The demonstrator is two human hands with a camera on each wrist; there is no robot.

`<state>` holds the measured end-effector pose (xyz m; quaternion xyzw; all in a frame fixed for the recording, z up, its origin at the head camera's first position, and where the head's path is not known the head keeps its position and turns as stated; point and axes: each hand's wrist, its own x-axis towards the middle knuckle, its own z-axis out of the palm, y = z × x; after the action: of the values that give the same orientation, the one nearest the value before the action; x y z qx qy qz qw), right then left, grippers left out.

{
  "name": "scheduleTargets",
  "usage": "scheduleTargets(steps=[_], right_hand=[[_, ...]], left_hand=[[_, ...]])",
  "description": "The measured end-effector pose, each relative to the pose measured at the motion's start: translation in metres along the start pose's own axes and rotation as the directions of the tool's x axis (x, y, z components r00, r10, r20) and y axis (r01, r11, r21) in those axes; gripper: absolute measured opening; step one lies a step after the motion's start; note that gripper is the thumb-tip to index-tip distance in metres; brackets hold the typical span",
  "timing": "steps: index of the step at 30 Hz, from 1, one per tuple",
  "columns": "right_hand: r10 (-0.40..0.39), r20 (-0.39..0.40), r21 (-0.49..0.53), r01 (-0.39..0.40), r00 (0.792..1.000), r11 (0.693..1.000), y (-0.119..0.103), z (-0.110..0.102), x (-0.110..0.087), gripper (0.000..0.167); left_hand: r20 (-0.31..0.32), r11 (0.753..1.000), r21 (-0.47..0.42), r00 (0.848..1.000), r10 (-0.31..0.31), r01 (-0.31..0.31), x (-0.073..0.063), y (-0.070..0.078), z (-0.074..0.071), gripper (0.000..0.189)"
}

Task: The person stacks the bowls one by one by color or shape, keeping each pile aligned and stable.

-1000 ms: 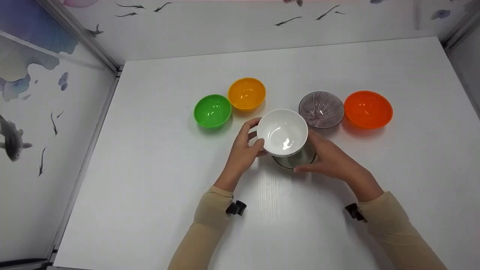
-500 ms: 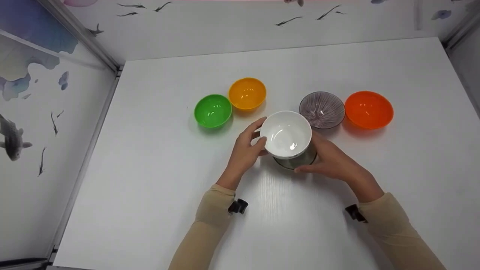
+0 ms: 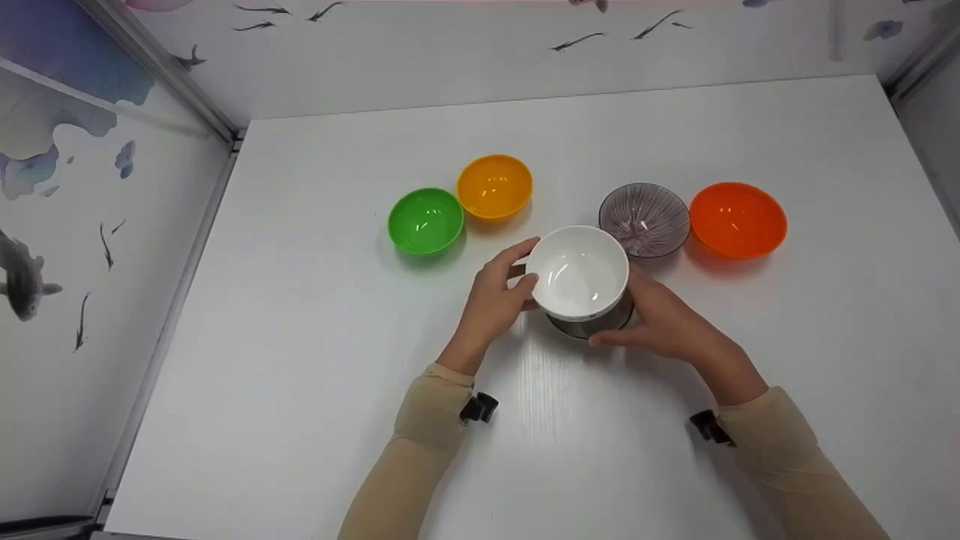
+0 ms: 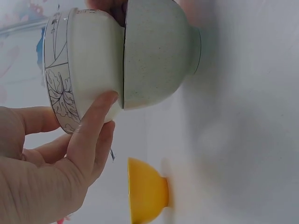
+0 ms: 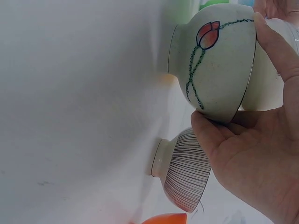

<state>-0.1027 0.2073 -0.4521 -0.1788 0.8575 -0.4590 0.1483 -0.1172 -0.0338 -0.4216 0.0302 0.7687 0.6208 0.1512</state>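
Two tan sleeves [image 3: 427,431] are lying over the near part of the white table [image 3: 300,375]. The right hand [image 3: 664,315] is making a wide curve round the pale green bowl [image 4: 159,60], holding it with the thumb on the near side and the fingers on the far side. The pale green bowl is standing upright in the middle, though I am not able to tell if its foot is touching the table. The left hand [image 3: 499,296] is pinching the left edge of the white bowl [image 3: 577,274], with the fingers curling under its side. The white bowl is facing up, right at the mouth of the pale green bowl. It looks like the step in hand is fitting one bowl into the other, and the next move is likely calling for gentle, level lowering, with the right hand holding steady. Farther back, a green bowl [image 3: 426,222] is sitting on the left, and a striped bowl [image 3: 643,220] and an orange bowl [image 3: 738,220] are sitting side by side on the right. A yellow bowl [image 3: 495,187] is resting just beyond the green one, and a painted wall [image 3: 465,67] is standing behind them all.
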Motion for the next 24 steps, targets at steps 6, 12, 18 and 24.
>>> scheduleTargets(steps=[6, 12, 18, 24], right_hand=[[-0.002, -0.001, 0.011, 0.002, 1.000, 1.000, 0.003, 0.001, 0.001, 0.113], [-0.010, -0.003, 0.015, 0.010, 1.000, 1.000, 0.005, 0.001, 0.001, 0.113], [-0.057, -0.030, 0.001, 0.057, 0.998, 0.998, 0.010, 0.003, 0.000, 0.116], [-0.065, -0.098, -0.030, 0.062, 0.993, 0.998, 0.021, 0.007, -0.003, 0.106]], left_hand=[[-0.014, 0.999, 0.046, 1.000, 0.000, 0.000, 0.002, 0.002, 0.000, 0.049], [-0.022, 0.997, 0.076, 1.000, -0.017, 0.019, 0.004, 0.004, 0.002, 0.048], [-0.036, 0.991, 0.131, 0.999, -0.032, 0.037, 0.008, 0.007, 0.003, 0.046], [-0.050, 0.922, 0.387, 0.999, 0.016, 0.004, 0.012, 0.012, 0.009, 0.044]])
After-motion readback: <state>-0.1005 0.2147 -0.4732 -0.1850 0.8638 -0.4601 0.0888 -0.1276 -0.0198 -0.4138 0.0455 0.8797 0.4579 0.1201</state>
